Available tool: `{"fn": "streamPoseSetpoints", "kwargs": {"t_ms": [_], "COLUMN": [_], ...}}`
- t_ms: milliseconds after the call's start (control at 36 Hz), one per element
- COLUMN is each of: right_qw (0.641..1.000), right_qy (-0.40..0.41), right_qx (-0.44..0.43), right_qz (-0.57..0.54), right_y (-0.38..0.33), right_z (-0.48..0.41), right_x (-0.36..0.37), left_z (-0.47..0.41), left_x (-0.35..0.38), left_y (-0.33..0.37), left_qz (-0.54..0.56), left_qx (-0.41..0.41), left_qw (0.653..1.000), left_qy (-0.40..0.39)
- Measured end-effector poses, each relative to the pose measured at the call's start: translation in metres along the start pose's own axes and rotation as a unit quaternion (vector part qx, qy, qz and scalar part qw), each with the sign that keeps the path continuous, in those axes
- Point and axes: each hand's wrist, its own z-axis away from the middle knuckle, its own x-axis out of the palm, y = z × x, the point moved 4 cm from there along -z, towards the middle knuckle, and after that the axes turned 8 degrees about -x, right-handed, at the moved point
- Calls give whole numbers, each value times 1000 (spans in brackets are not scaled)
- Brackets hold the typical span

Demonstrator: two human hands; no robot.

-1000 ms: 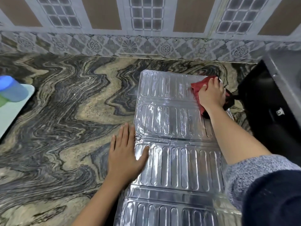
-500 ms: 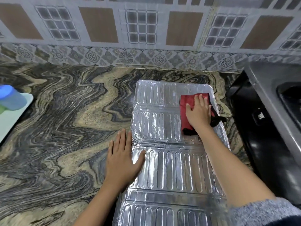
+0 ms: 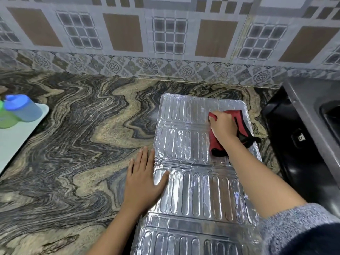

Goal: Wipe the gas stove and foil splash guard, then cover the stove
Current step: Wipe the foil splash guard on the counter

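- Lying flat on the bench (image 3: 77, 144), the foil splash guard (image 3: 195, 192) sits just beside the gas stove (image 3: 287, 124).
- Left hand (image 3: 144, 183), fingers straight, presses its left edge.
- Right hand (image 3: 223, 126), fingers curled, grips a red cloth (image 3: 214, 144) near its far-right edge.

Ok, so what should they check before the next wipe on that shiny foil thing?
1. The foil splash guard lies flat on the counter: ok.
2. The left hand steadies it: ok, palm flat at its left edge, thumb on the foil.
3. The right hand has the red cloth: ok, fingers curled over it on the far panel.
4. The cloth stays on the foil: not ok, a dark end hangs past the right edge toward the stove.
5. The foil is clean: cannot tell, glare hides any smears.
6. The near panels are wiped: cannot tell.
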Motion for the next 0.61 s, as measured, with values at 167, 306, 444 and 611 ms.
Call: {"fn": "streamPoseSetpoints", "kwargs": {"t_ms": [167,306,444,611], "right_qw": [996,988,973,954], "right_qy": [21,5,-32,-36], "right_qx": [5,0,-30,-60], "right_qz": [-89,-155,-228,-293], "right_y": [-2,-7,-27,-67], "right_z": [13,26,40,63], "right_x": [0,11,15,-29], "left_z": [-6,-6,-7,-3], "left_x": [7,16,23,-20], "left_y": [-9,-22,-35,7], "left_qz": [22,117,222,293], "left_qx": [-1,-44,-107,-72], "left_qw": [1000,991,967,953], "left_qy": [-21,-47,-62,-24]}}
